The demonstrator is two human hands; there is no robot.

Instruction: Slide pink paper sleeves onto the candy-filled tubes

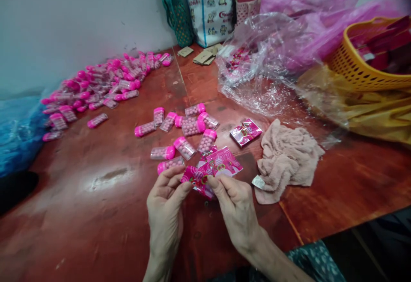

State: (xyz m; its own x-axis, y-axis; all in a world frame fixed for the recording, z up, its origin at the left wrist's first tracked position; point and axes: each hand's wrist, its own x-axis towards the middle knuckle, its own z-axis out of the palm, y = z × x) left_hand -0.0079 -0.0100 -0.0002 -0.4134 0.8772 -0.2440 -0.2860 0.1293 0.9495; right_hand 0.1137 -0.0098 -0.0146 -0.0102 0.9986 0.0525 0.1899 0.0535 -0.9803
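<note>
Between my two hands is a small pink printed plastic wrapper (196, 176). My left hand (167, 200) pinches its left end between thumb and fingers. Its right side is gripped by my right hand (236, 207), thumb on top. More pink wrappers (224, 162) lie on the table just behind it, partly overlapped by the held one. Beyond my hands lie several small clear bottles with pink caps, such as one bottle (184, 147), filled with pale pink beads. Another bottle (170, 164) lies right by my left fingertips.
A stack of pink wrappers (245, 132) sits beside a crumpled beige cloth (285, 160) on the red table (105, 213). A large pile of capped bottles (105, 81) lies by the wall. Clear plastic (266, 72), a yellow basket (372, 74) and bags (212, 12) stand behind.
</note>
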